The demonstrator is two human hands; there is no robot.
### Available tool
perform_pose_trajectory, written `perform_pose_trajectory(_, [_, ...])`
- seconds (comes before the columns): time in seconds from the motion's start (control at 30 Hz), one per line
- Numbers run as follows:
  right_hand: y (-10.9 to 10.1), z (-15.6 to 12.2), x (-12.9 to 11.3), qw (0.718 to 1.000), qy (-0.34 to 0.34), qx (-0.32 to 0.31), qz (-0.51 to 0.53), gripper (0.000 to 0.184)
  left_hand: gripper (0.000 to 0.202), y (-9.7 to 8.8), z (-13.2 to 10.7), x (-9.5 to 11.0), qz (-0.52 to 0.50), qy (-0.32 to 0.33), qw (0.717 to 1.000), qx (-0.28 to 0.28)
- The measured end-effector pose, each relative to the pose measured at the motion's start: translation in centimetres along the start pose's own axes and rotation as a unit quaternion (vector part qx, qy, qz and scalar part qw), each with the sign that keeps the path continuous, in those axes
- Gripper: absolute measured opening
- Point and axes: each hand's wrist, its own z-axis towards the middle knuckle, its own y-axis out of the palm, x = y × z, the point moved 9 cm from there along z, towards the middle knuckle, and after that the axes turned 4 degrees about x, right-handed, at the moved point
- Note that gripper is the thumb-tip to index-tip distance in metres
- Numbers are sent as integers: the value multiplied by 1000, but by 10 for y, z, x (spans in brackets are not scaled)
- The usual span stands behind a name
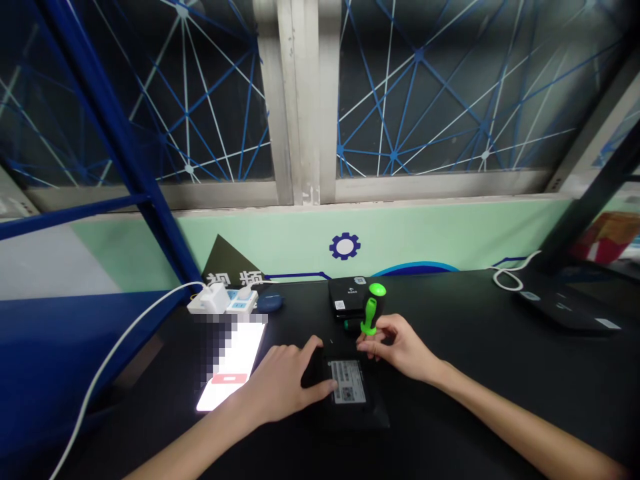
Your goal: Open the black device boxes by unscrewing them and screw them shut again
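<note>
A flat black box-shaped device (373, 400) lies on the black table with a white printed label (349, 382) facing up. My left hand (283, 380) holds it at its left side, the thumb on the label's edge and the index finger near the far left corner. In my right hand (400, 343) is a screwdriver (370, 315) with a black and bright green handle, standing nearly upright over the far right part of the device. The fingers pinch it below the handle. Its tip is hidden by the fingers and the dark surface.
Behind the screwdriver lie a green-ended dark tool (351, 325) and another black box (345, 297). To the left are a lit phone (245, 353), a white power strip (243, 303) with chargers and a dark blue object (270, 303). A black device (565, 310) and white cable (507, 280) lie right.
</note>
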Motion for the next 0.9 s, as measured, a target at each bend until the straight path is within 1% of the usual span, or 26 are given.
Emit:
perform_pose_trajectory(0.17, [5,-1,-10,998,2,-56,-10,28,62,1,0,0,1,5,1000,-1])
perform_pose_trajectory(0.27, [7,-2,-20,996,-8,-88,-15,29,63,2,0,-2,0,3,1000,1])
perform_pose_trajectory(0.33, [7,-3,-26,995,-23,-96,-23,28,65,3,0,-3,-5,2,1000,4])
perform_pose_trajectory(0.4, [6,-3,-29,995,-43,-80,-32,26,66,3,0,-3,-10,3,1000,4])
perform_pose_trajectory(0.47, [3,-1,-27,997,-49,-49,-28,25,67,3,0,-3,-13,5,1000,3])
perform_pose_trajectory(0.63, [-5,2,-3,998,12,22,51,28,67,3,-1,-3,-5,2,1000,-3])
perform_pose_trajectory(0.7, [-10,3,0,998,7,41,42,30,67,3,-1,-3,-8,2,1000,0])
perform_pose_trajectory(0.77, [-14,3,-5,999,-13,47,6,29,67,2,-1,-3,-13,1,1000,2])
perform_pose_trajectory(0.9, [-13,1,-25,998,-47,13,-39,24,66,1,0,-2,-9,1,1000,-2])
